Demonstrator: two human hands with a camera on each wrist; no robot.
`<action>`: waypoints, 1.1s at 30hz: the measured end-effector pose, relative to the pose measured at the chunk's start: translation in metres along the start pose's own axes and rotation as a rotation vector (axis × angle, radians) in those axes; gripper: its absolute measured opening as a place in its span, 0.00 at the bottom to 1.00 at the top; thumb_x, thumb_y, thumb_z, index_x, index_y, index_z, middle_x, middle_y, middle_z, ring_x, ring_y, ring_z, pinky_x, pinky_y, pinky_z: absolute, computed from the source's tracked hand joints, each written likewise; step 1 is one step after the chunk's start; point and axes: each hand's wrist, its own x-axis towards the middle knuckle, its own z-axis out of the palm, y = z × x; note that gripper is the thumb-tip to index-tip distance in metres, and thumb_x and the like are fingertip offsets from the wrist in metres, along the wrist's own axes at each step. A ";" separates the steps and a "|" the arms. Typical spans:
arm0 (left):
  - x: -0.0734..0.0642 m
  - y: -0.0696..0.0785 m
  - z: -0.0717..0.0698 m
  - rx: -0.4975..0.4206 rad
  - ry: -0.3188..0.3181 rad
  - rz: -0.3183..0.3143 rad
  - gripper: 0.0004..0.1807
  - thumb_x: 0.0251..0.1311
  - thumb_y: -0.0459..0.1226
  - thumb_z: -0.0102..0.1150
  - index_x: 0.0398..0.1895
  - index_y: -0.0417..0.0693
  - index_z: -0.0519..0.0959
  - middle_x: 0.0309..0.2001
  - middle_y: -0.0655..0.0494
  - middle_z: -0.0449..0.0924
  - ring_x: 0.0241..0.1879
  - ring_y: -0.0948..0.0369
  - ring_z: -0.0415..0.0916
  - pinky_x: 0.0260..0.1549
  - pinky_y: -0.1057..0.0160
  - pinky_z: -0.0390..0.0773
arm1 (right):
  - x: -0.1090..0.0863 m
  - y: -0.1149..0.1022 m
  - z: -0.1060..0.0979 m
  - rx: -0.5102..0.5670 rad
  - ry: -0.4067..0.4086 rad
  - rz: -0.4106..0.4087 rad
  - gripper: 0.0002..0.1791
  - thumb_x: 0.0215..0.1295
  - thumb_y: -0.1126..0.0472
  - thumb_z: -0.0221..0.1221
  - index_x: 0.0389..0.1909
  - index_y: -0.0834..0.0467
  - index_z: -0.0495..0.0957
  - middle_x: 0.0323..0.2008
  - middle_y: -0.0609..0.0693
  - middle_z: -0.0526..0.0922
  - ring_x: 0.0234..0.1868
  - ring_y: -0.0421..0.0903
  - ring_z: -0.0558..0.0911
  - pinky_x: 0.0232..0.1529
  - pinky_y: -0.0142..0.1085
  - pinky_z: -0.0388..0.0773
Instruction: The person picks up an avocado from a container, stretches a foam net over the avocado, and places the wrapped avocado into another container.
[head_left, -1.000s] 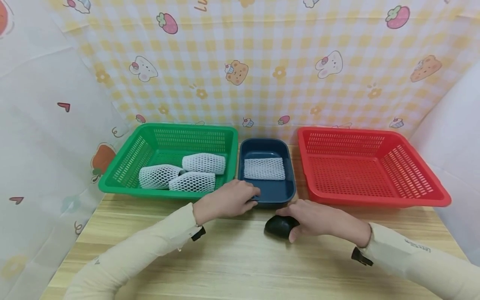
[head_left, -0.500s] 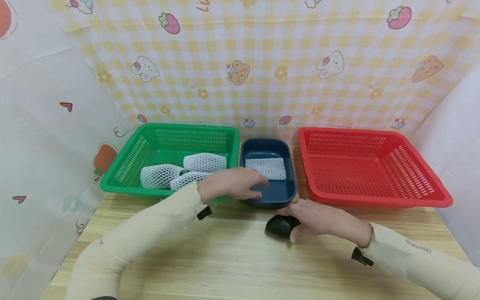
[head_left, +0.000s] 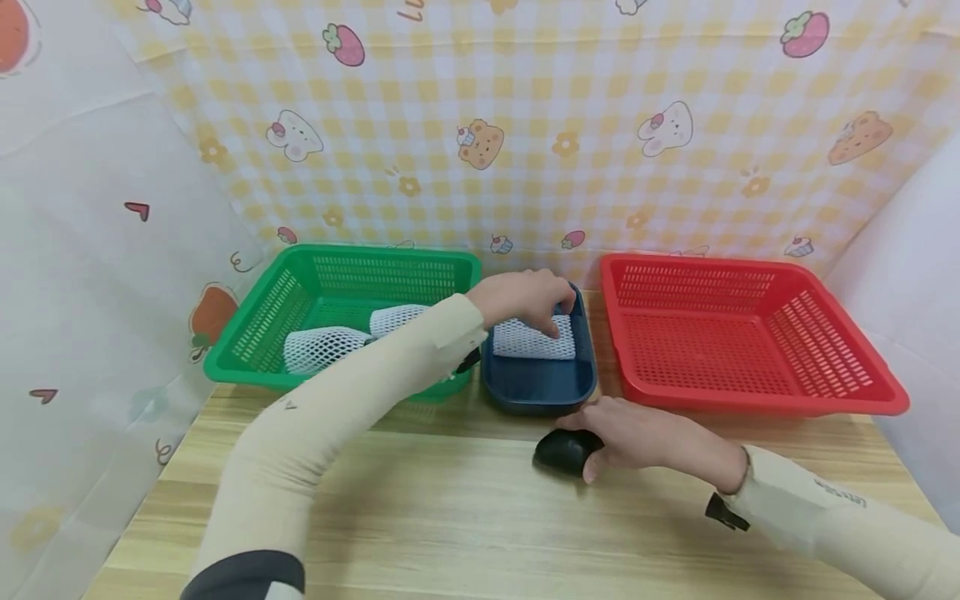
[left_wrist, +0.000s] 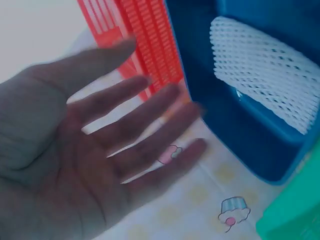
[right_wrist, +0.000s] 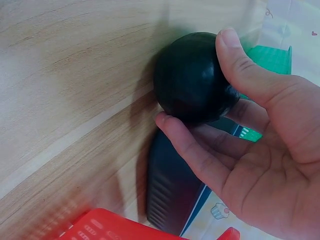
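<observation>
My left hand [head_left: 528, 302] is over the back of the dark blue tray [head_left: 540, 390], above the white foam net sleeve [head_left: 517, 342] lying flat in it. In the left wrist view its fingers [left_wrist: 145, 135] are spread and slightly bent, holding nothing and apart from the sleeve. Just in front of the tray, my right hand [head_left: 630, 429] grips a dark, smooth, avocado-shaped fruit [head_left: 566, 452] on the wooden table. The right wrist view has thumb and fingers around that rounded fruit [right_wrist: 192, 75].
To the left stands a green basket [head_left: 247, 350] with several white net-wrapped items [head_left: 322, 348], partly hidden by my left arm. A red basket [head_left: 750, 400] stands on the right. Behind them hangs a checked cloth [head_left: 420, 108]. The wooden table [head_left: 450, 517] spans the front.
My left hand has risen from the tray's front left edge and moved back and right over the net sleeve. The right hand keeps its grip on the fruit in the same place.
</observation>
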 end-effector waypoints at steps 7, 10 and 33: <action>0.035 -0.003 -0.001 -0.070 -0.128 -0.075 0.31 0.63 0.50 0.70 0.65 0.49 0.75 0.55 0.55 0.76 0.46 0.57 0.77 0.41 0.62 0.78 | 0.000 0.003 0.001 -0.009 0.011 -0.009 0.38 0.52 0.51 0.77 0.62 0.63 0.79 0.51 0.52 0.84 0.44 0.44 0.81 0.43 0.40 0.80; 0.045 -0.003 0.000 -0.061 -0.172 -0.144 0.30 0.60 0.50 0.72 0.63 0.51 0.75 0.53 0.57 0.76 0.48 0.58 0.76 0.41 0.63 0.78 | 0.000 0.003 0.000 -0.002 0.008 -0.006 0.38 0.51 0.51 0.78 0.62 0.62 0.79 0.51 0.52 0.84 0.43 0.43 0.81 0.43 0.40 0.80; 0.053 0.009 0.045 0.189 0.112 -0.299 0.17 0.67 0.36 0.66 0.59 0.53 0.82 0.56 0.55 0.82 0.49 0.58 0.76 0.53 0.49 0.77 | 0.000 0.007 0.000 0.032 0.008 -0.035 0.37 0.53 0.52 0.77 0.62 0.63 0.79 0.53 0.50 0.83 0.46 0.41 0.80 0.45 0.39 0.79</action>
